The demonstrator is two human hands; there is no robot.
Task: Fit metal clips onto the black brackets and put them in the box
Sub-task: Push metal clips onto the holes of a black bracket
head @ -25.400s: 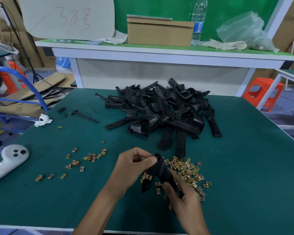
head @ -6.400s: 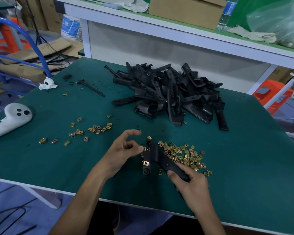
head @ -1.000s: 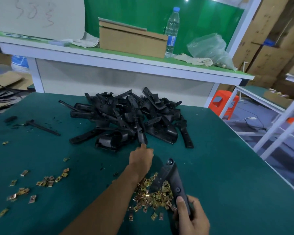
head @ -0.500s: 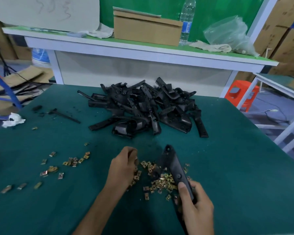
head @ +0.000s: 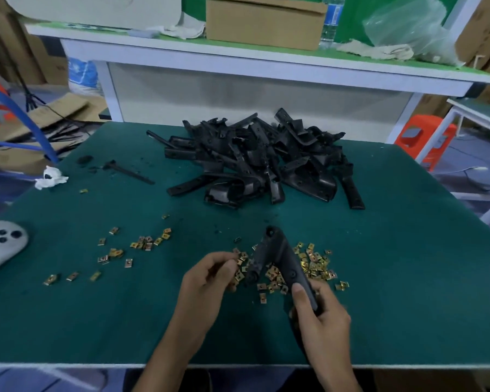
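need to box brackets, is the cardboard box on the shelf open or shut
Shut: the cardboard box has its lid across the top, inside hidden.

The left hand (head: 207, 275) and right hand (head: 320, 315) are bare to the forearms (head: 178, 338), nails (head: 298, 291) seemingly trimmed short.

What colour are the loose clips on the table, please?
Brassy gold clips, clearest in the head view.
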